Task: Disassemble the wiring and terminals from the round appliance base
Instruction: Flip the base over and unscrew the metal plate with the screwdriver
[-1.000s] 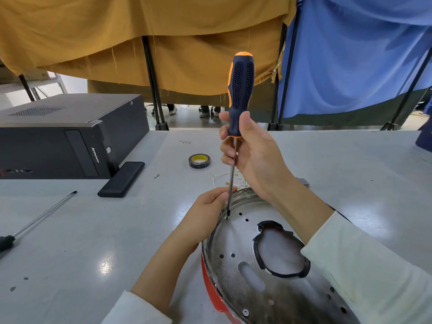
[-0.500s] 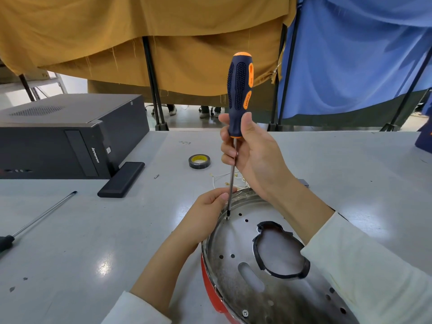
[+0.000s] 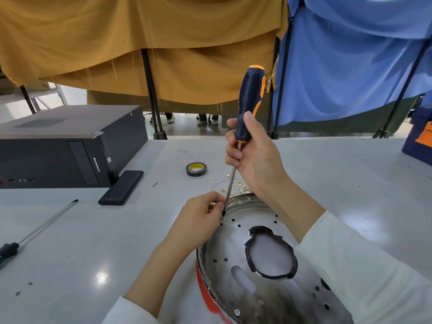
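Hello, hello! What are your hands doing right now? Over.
Right hand grips screwdriver, tip on a screw at the round base rim. Left hand pinches beside the tip. Nothing in the way.

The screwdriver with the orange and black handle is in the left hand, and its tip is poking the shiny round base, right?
Not quite. The head view shows the screwdriver in the right hand, not the left. The left hand is down by the tip. The rest is right: the handle is orange and black, and the tip meets the shiny round base near its rim.
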{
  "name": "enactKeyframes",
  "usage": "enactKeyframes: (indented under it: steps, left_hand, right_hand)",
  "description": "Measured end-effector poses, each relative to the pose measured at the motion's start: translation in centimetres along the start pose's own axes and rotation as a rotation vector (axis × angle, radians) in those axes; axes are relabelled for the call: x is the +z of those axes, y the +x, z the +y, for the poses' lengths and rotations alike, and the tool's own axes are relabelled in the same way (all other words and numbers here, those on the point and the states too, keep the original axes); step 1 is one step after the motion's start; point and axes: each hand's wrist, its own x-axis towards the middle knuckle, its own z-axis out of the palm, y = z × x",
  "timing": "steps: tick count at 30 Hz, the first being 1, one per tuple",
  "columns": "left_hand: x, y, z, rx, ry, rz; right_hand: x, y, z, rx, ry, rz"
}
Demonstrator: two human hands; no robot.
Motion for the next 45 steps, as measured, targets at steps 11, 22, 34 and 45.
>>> enactKeyframes:
  steps: [11,22,34,45]
  left_hand:
    - [-2.0,-0.3,1.5,0.041,0.36,-0.159]
    - [-0.7,-0.5,1.9,0.137,0.319,-0.114]
    - [-2.9,-1.1,-0.8,-0.02,-0.099,0.117]
    - [-1.8,1.4,-5.6,-0.221,0.07,0.219]
  right_hand:
    - [-2.9,-2.4,-2.9,-0.063,0.089,0.233]
    - [-3.7,-3.5,-3.6,-0.101,0.174,0.225]
    - [-6.2,-4.5,-3.3,0.019,-0.557,0.236]
    - [-7.3,-6.2,-0.6,0.272,-0.598,-0.128]
